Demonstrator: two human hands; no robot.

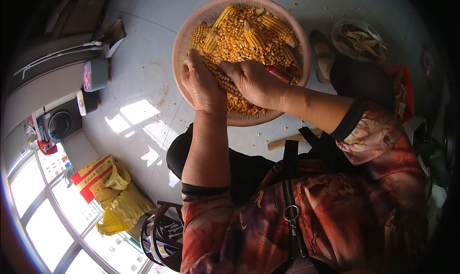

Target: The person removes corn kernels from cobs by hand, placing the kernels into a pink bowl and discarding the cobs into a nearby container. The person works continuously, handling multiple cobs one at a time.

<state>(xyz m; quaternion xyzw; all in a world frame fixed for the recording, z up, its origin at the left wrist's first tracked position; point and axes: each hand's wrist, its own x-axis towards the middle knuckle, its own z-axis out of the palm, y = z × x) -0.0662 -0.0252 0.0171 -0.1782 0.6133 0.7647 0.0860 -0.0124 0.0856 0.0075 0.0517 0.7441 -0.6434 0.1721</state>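
Observation:
An ear of dried corn (223, 80) lies slantwise between my two hands, above a round pink plastic basket (178, 56). My left hand (203, 81) grips its upper left part. My right hand (257, 81) is closed on its other side, with the thumb pressed on the kernels. Loose corn kernels (239, 40) fill the basket, and several more ears lie on them, one of them at the upper right (278, 28). A red-handled tool (279, 74) lies partly in the kernels beside my right wrist; its other end is hidden.
Scattered kernels and a wooden strip (287, 141) lie on the tiled floor. Right of the basket are a shoe (321, 55), a clear plastic bag of husks (359, 40) and a red container (408, 94). A yellow sack (125, 202) stands at the lower left by the windows.

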